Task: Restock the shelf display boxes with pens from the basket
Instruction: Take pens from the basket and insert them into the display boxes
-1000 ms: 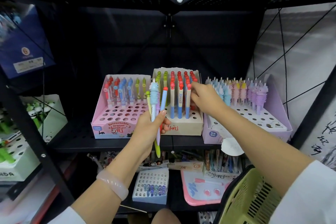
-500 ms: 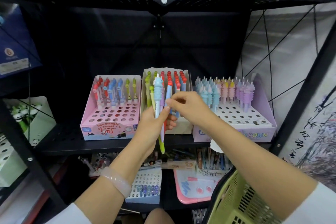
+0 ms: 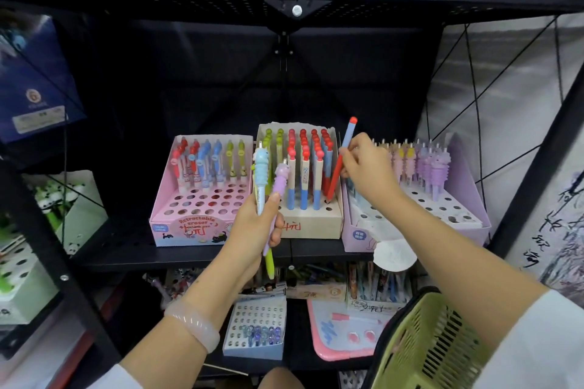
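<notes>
- the right hand (image 3: 366, 167) pinches a red and blue pen (image 3: 339, 161) with a red cap, holding it tilted, its lower tip at a hole near the right front of the tan display box (image 3: 313, 224).
- the left hand (image 3: 256, 230) grips a small bunch of pens upright just in front of the tan box: a light blue ribbed-top pen (image 3: 261, 174), a purple ribbed-top pen (image 3: 279, 183), and a green pen (image 3: 269, 264) whose end sticks out below the fist.
- the tan display box sits in the middle of the shelf (image 3: 196, 257), with rows of green-capped and red-capped pens standing in it.
- a pink display box (image 3: 192, 227) stands to its left, pens only along its far rows, the near holes bare.
- a lilac display box (image 3: 467, 215) stands to the right, with pastel ribbed-top pens along its far rows.
- a green basket (image 3: 426, 344) hangs at the right forearm, near and right in the view; whether it holds pens cannot be told.
- a pale bracelet (image 3: 194, 324) circles the left wrist.
- the lower shelf carries a small blue box (image 3: 256, 350) with a few pens.
</notes>
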A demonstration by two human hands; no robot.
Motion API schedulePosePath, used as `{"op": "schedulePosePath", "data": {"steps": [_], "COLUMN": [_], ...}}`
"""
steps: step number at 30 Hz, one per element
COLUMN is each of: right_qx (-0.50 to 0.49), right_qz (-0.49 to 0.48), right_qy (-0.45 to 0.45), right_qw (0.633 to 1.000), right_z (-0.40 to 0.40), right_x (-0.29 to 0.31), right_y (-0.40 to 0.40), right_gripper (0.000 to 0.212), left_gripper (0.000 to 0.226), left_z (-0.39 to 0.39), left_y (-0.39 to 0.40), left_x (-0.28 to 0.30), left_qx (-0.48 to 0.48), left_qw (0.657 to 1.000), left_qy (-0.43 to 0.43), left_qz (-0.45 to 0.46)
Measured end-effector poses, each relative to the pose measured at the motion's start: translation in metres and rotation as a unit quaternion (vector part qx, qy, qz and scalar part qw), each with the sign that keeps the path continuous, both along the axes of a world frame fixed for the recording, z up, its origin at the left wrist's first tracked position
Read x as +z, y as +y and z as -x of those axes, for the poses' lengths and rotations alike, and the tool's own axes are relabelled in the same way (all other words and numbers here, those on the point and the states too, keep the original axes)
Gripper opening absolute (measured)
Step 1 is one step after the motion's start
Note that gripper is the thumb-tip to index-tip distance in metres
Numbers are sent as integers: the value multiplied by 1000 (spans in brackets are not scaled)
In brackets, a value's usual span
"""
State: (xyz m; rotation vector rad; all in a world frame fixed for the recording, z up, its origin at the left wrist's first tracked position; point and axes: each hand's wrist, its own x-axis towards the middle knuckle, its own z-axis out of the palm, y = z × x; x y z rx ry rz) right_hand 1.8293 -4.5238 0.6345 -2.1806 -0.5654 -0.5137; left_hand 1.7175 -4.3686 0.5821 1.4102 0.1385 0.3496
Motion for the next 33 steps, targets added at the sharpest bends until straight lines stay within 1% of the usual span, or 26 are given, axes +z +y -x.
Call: {"op": "schedulePosePath", "data": {"steps": [5,11,14,17,19,20,21,22,23,24,25,26,27,28,30,32,33], "right_qx": [-16,-4,2,9,0,-15,-32,-37,-16,35,106,173,218,242,238,196,164], "right_qz": [16,20,77,179,206,195,164,115,61,11,-29,-54,-66,-78,-123,-186,-215], "right_qy": [-17,-26,-3,23,33,22,5,-3,9,44,97,154,195,216,225,221,204], "right_qw": [1000,999,997,983,978,980,986,993,998,998,989,971,954,943,937,937,941], "right_z": [-4,-5,-4,-4,-3,-2,2,7,14,22,32,42,48,52,50,43,37], "right_x": [1,-2,-10,-15,-13,-11,-9,-7,-5,-3,-1,-1,-2,-2,-1,3,7], "right_y": [-2,-2,2,6,5,4,2,0,-2,-3,-4,-4,-6,-8,-16,-29,-39], "right_gripper": [12,12,15,19,21,21,19,17,17,19,19,19,20,21,19,16,15], "left_gripper": [12,14,14,14,14,14,15,15,16,17,18,19,20,20,22,22,21], "left_z": [0,-3,-1,1,3,4,5,7,8,9,8,7,5,2,-4,-11,-14], "left_y": [4,0,-1,-3,-5,-6,-7,-9,-13,-17,-22,-27,-33,-39,-52,-64,-70], "left_x": [-1,-3,-2,1,3,4,4,4,3,2,2,3,4,6,11,13,13], "left_qx": [4,5,6,6,1,0,0,1,0,-2,-8,-17,-28,-40,-61,-76,-84], "left_qw": [1000,1000,1000,999,999,998,998,998,997,997,996,996,996,996,995,995,995], "left_qy": [-12,-12,-23,-42,-51,-56,-62,-68,-75,-79,-82,-84,-85,-85,-78,-56,-44], "left_qz": [-10,-12,-18,-18,-17,-15,-13,-7,2,12,17,16,12,8,-3,-11,-11]}}
